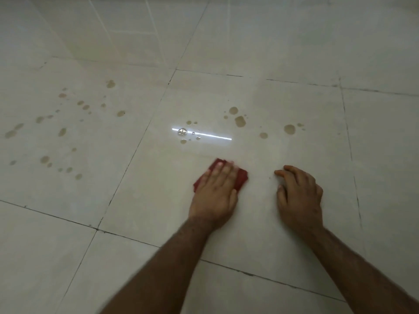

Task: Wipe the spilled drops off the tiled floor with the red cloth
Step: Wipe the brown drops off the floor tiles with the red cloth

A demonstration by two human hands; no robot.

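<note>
Pale tiled floor (283, 234) dotted with brownish spilled drops (239, 121): left hand (215, 191) presses flat, fingers straight, on the red cloth (240, 177) just below the drops; right hand (299, 196) rests beside it, fingers loosely curled, grasping nothing.

Cloth (240, 177) under left hand (215, 196)

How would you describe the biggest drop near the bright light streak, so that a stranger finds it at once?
Start at the thin white light streak reflected on the pale tiled floor, beyond the folded red cloth. At its left end sits one round drop. Unlike the dull brownish drops nearby, it sparkles white.
</note>
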